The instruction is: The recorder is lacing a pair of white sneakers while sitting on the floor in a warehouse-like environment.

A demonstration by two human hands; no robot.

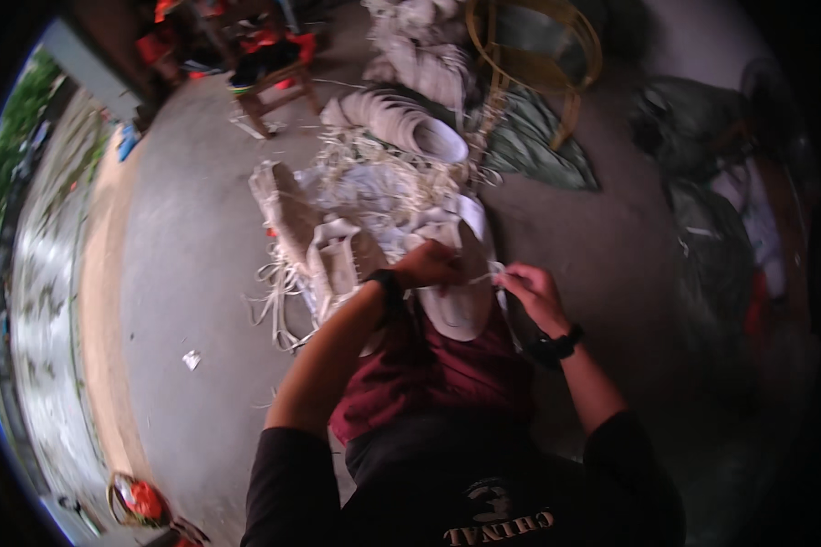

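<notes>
Fingers, R hand: thumb + index tog., pinching white lace just R of shoe upper.
Fingers, L hand: bent over top of shoe upper; tips blurred + partly hidden, can't tell if clamped on anything.
White lace: short bit runs betw. R fingertips and top of shoe upper.
Shoe upper: pale, rounded toe twd wearer, over maroon trousers, L hand on it, R hand just beside.
Wrists: black band L of shoe upper, dark wristband R of it.
Second upper: pale, just L of shoe upper.
Pale bundle: L of + beyond shoe upper, tilted, loose cords nr it.
Lace tangle: off-white, heaped beyond shoe upper.
Nested stack: row of pale uppers, farther beyond shoe upper, past tangle.
Green sack: beyond shoe upper, to R.
Bamboo chair: same side of shoe upper, at sack's far edge.
Wooden stool: well beyond shoe upper, to L, dark + red cloth on it.
Basket: well L of shoe upper, nearer wearer, orange-red item inside.
Floor: grey, L of shoe upper, w/ small white scrap.
</notes>
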